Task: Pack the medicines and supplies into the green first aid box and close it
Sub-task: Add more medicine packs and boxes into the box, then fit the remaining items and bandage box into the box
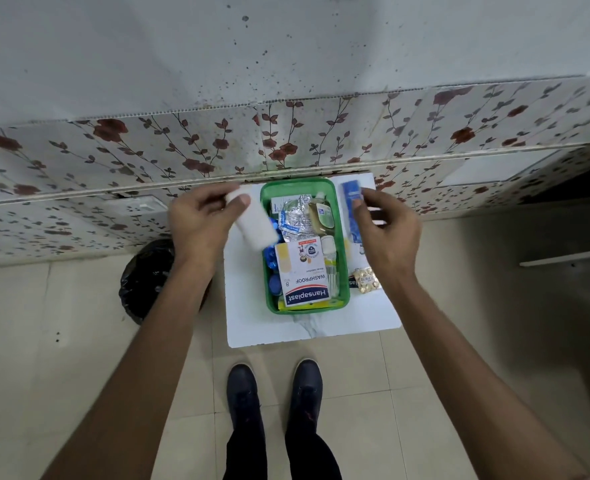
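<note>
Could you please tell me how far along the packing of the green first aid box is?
Mostly packed: the green box already holds the Hansaplast pack, foil strips and small bottles. In hand: left hand holds a white bottle; right hand touches the blue tube. Left: the gold blister pack, then closing.

Wall (pixel 182 57): pale grey-white, speckled with dark spots. Below it, a band of floral-patterned covering (pixel 113 150), red blossoms on thin leafy stems, peeling along its upper edge. White switch plate (pixel 141 204) set into the lower band at left. Floor (pixel 442 358): large beige tiles, thin grout lines. Black bag-lined bin (pixel 144 282) against the wall. White marbled board (pixel 252 323) lying on the floor. Light soft, even.
</note>
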